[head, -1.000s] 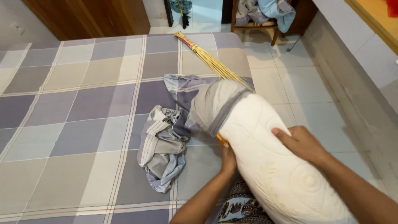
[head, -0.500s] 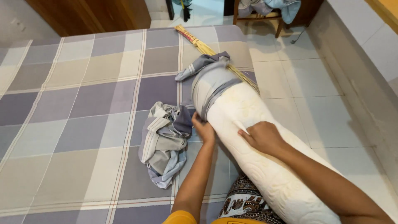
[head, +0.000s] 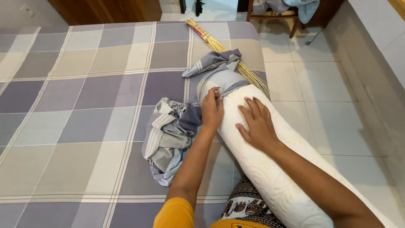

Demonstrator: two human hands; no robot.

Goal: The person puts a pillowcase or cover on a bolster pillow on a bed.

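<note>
A long white bolster pillow [head: 270, 169] lies slantwise across the bed's right edge. A checked grey and lilac pillowcase [head: 219, 71] covers only its far end. My left hand [head: 212, 110] pinches the hem of that cover at the pillow's left side. My right hand [head: 257, 124] rests flat and spread on the bare white pillow just below the hem. A crumpled bundle of the same checked cloth [head: 168, 135] lies on the bed to the left of my left forearm.
A straw broom [head: 219, 46] lies on the checked bedsheet [head: 76, 118] behind the pillow. White floor tiles [head: 320, 97] run along the right. A wooden chair [head: 274, 12] with clothes on it stands at the top, a wall to the far right.
Both hands have slid up the pillow toward its far end. The left hand now grips the cover's hem; the right has flattened. The view has moved closer.
</note>
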